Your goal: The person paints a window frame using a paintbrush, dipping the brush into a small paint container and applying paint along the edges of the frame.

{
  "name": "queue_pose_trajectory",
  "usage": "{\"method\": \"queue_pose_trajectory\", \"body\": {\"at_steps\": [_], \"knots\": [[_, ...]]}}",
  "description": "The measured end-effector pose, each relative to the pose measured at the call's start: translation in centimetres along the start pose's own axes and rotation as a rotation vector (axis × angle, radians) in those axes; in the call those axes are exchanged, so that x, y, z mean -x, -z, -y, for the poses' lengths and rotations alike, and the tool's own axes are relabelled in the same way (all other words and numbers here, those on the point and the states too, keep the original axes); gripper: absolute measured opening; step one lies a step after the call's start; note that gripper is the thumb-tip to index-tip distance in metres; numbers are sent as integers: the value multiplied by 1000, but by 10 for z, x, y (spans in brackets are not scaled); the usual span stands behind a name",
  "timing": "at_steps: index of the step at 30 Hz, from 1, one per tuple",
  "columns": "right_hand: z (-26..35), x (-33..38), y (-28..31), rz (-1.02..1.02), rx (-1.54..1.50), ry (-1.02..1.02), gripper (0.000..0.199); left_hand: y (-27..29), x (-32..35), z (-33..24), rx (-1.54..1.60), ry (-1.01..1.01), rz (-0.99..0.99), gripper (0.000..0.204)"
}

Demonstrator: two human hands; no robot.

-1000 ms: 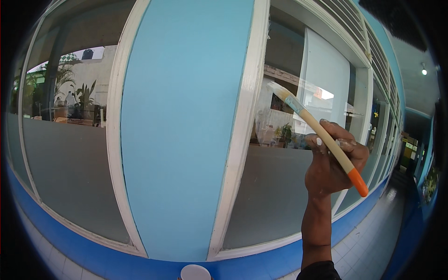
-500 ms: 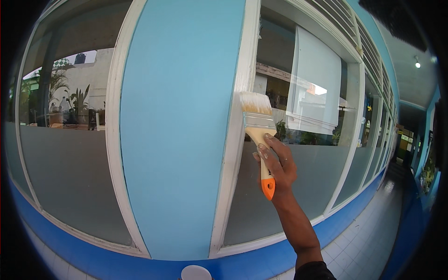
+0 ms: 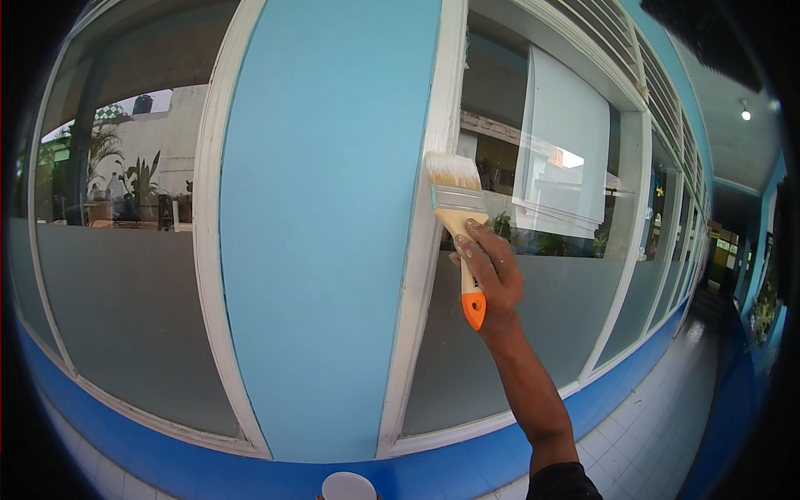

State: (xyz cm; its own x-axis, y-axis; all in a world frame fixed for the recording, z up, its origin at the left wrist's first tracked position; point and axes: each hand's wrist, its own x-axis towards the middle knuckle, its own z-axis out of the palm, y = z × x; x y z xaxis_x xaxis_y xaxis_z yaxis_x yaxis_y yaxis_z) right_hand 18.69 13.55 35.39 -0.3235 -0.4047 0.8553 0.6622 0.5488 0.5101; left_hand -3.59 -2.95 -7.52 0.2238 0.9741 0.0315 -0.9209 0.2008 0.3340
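Head view: my right hand point(image 3: 493, 271) closed round the handle of a flat paintbrush point(image 3: 461, 200), fingers wrapped, bristles up, orange handle end down. Brush tilted slightly left, its white-coated bristles overlapping the inner edge of the white window frame point(image 3: 414, 308); contact can't be confirmed. Light blue panel point(image 3: 325, 233) left of the frame, glass point(image 3: 517, 342) behind my wrist. White round object point(image 3: 348, 487) at the lower edge. Left hand's grip: cannot tell.

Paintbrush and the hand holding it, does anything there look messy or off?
Slightly messy: the right hand has pale, paint-like smudges on its fingers, rather than white only on the bristles. The paintbrush shows no obvious damage.
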Motion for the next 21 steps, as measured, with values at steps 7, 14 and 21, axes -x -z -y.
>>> {"method": "queue_pose_trajectory", "body": {"at_steps": [7,14,21], "knots": [[9,10,5,52,14,12,38,2,2,-1,168,36,-31,77],[17,22,8,91,14,9,40,-2,4,-4,-9,7,26,75],[24,33,15,139,37,36,31,-2,6,-5,188,62,18,77]]}}
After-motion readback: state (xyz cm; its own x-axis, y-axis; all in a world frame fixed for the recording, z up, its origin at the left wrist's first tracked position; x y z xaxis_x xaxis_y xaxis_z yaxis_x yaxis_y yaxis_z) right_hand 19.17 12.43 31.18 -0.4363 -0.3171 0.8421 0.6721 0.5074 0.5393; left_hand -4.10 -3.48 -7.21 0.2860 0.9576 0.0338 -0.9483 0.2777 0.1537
